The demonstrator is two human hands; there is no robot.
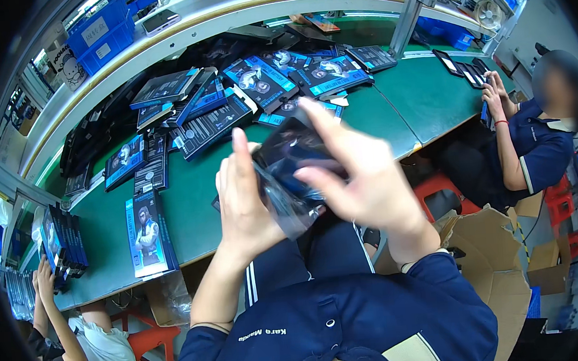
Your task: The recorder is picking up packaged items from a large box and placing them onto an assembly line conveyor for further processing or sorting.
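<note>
Left hand (pixel 245 207) raised, fingers up, grip closed on a dark glossy flat packet in a clear plastic sleeve (pixel 288 174). Right hand (pixel 363 182) tilted across the packet's far side, fingers spread, pinching its edge. Beyond both grips: green table (pixel 197 207), heaped blue-and-black flat boxes (pixel 255 82).

Setting: a packing line in a factory or workshop. Evidence: one long green-topped workbench (pixel 197 207) with a raised white shelf rail (pixel 159 42) above it; a loose heap of identical flat retail boxes (pixel 255 82) in black and blue; more of the same stacked upright at the bench end (pixel 62 243). Blue storage bins (pixel 101 32) sit on the shelf. Co-workers in matching dark blue uniform shirts (pixel 541 143) sit alongside on red stools (pixel 437 193). Open cardboard carton (pixel 502 259) on the floor.
</note>
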